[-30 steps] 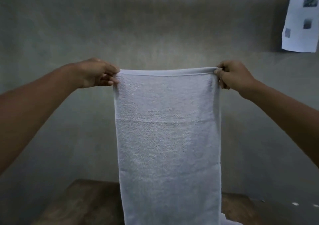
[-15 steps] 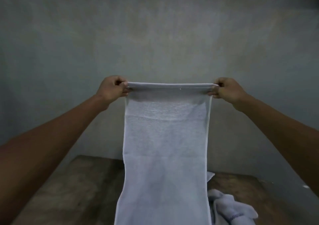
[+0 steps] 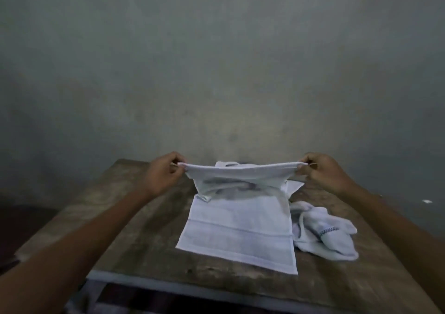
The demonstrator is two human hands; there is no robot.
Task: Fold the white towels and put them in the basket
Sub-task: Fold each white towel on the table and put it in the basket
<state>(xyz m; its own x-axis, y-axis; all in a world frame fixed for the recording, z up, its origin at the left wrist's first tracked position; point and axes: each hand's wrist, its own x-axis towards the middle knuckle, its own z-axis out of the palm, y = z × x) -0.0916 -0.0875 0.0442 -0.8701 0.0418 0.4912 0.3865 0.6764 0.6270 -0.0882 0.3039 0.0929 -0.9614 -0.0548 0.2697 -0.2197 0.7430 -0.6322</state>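
Over the worn wooden table [image 3: 134,219], our left hand [image 3: 161,176] and right hand [image 3: 325,172] pinch the white terry towel's [image 3: 238,231] far corners taut, its near half lying flat, ready for folding over.

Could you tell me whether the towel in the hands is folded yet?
Not yet: the towel lies partly flat; both hands hold its far edge raised.

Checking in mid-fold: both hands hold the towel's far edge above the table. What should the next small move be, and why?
Probably bring that pinched edge toward you and lower it onto the near edge. The left hand and right hand hold the white terry towel by its corners, while its near half already lies flat on the worn wooden table, so this would complete a half fold.
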